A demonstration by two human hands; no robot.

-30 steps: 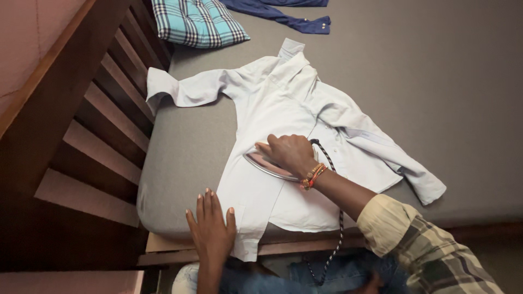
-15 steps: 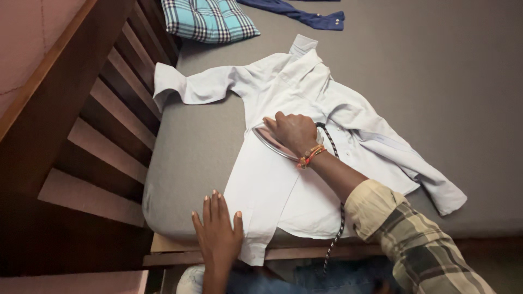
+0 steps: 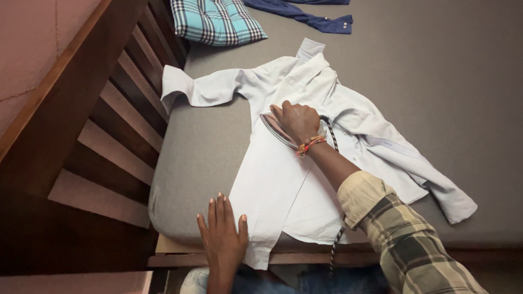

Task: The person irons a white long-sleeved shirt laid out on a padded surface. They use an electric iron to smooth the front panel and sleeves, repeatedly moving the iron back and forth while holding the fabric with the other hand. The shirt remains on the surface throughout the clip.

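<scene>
Right hand [image 3: 297, 122] has pushed the metal-soled iron [image 3: 278, 129] further up the pale blue shirt [image 3: 283, 179], fingers wrapped around its handle; left hand [image 3: 223, 237] flat, fingers spread, pinning the hem.

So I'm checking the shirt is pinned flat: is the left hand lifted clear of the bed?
No, the left hand lies flat on the hem of the pale blue shirt at the mattress edge.

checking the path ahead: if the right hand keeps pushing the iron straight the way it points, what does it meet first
The right hand grips the metal iron, nose aimed up-left across the pale blue shirt. Straight on, it likely meets the shirt's shoulder seam, then its spread left sleeve; the checked teal cushion lies farther off.
</scene>
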